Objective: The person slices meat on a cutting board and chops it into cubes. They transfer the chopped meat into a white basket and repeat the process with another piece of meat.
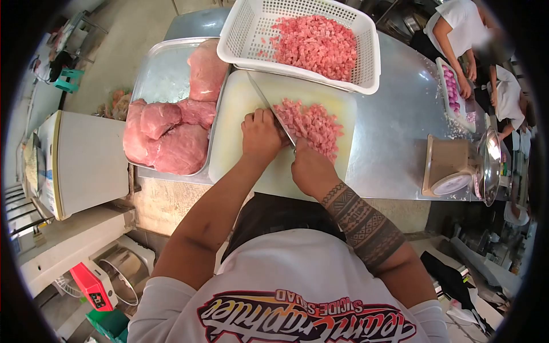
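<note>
My right hand [313, 170] is wrapped round the handle of a kitchen knife [264, 96], whose long blade slants up and left across the white cutting board [231, 157]. Close against the blade's left side, my left hand [260, 136] rests with its fingers curled under; whatever they press on is hidden. Diced raw meat [313, 127] is heaped on the board just right of the blade. On the left, a metal tray [163, 63] carries several large chunks of raw meat [182, 146].
A white perforated basket [243, 34] with more diced meat [320, 46] stands beyond the board. To the right on the metal table [389, 143] is a weighing scale [449, 171]. Farther right, another person [457, 28] works at a tray of purple onions [450, 88].
</note>
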A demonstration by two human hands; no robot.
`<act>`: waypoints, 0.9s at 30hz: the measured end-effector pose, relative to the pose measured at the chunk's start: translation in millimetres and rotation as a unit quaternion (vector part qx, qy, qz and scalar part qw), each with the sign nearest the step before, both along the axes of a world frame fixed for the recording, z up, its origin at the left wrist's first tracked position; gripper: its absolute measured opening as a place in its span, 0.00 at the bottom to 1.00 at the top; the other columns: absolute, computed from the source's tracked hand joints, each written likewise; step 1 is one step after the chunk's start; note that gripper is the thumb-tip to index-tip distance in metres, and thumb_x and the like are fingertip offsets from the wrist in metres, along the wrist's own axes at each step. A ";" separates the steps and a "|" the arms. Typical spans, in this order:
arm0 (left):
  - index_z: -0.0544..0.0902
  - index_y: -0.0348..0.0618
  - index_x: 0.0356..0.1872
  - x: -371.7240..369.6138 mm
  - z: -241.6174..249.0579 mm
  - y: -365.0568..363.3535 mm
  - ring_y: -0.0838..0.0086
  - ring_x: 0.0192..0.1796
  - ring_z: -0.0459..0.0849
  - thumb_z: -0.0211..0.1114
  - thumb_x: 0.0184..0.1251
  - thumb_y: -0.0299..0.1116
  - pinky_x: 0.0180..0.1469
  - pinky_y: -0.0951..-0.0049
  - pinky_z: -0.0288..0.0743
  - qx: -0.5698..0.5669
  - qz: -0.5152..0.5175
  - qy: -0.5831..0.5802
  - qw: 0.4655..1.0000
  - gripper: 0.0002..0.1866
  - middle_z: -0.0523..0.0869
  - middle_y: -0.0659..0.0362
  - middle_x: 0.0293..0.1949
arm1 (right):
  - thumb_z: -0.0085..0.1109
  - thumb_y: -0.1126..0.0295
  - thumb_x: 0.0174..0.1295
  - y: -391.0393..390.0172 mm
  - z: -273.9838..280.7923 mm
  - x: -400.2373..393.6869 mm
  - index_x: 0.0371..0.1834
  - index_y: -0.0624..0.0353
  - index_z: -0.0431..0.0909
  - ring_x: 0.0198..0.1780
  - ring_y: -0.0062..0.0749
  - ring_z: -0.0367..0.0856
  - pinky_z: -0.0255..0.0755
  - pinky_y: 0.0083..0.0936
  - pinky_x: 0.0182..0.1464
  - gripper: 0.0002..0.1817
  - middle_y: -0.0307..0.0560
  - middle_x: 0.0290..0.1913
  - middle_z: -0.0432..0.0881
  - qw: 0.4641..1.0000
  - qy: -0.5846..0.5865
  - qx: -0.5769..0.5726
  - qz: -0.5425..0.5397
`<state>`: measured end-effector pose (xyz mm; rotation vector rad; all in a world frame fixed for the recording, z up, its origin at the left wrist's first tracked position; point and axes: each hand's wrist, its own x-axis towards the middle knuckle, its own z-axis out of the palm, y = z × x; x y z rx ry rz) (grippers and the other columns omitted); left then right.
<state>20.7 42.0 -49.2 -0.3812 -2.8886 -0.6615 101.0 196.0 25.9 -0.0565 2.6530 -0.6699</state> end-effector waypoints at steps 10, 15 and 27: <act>0.72 0.31 0.74 9.6 11.9 -41.2 0.31 0.75 0.69 0.70 0.74 0.54 0.80 0.38 0.59 0.067 -0.109 0.046 0.991 0.41 0.71 0.31 0.73 | 0.53 0.75 0.65 11.4 20.8 13.6 0.67 0.72 0.68 0.48 0.69 0.87 0.79 0.61 0.52 0.26 0.75 0.43 0.87 0.998 -0.017 -0.036 -0.041; 0.72 0.29 0.75 20.0 -4.2 -25.7 0.31 0.78 0.64 0.70 0.69 0.59 0.83 0.34 0.53 -0.007 -0.151 0.019 0.988 0.46 0.70 0.28 0.74 | 0.54 0.76 0.63 8.6 15.7 15.7 0.70 0.68 0.68 0.48 0.71 0.86 0.78 0.62 0.52 0.29 0.76 0.44 0.86 1.000 0.005 -0.017 -0.015; 0.82 0.28 0.59 42.2 -16.4 -21.4 0.34 0.73 0.72 0.62 0.74 0.56 0.79 0.36 0.61 -0.079 -0.141 0.125 0.979 0.34 0.78 0.29 0.68 | 0.54 0.80 0.59 19.3 8.5 25.7 0.63 0.72 0.69 0.51 0.76 0.83 0.77 0.62 0.53 0.26 0.79 0.47 0.83 0.996 0.029 -0.066 0.049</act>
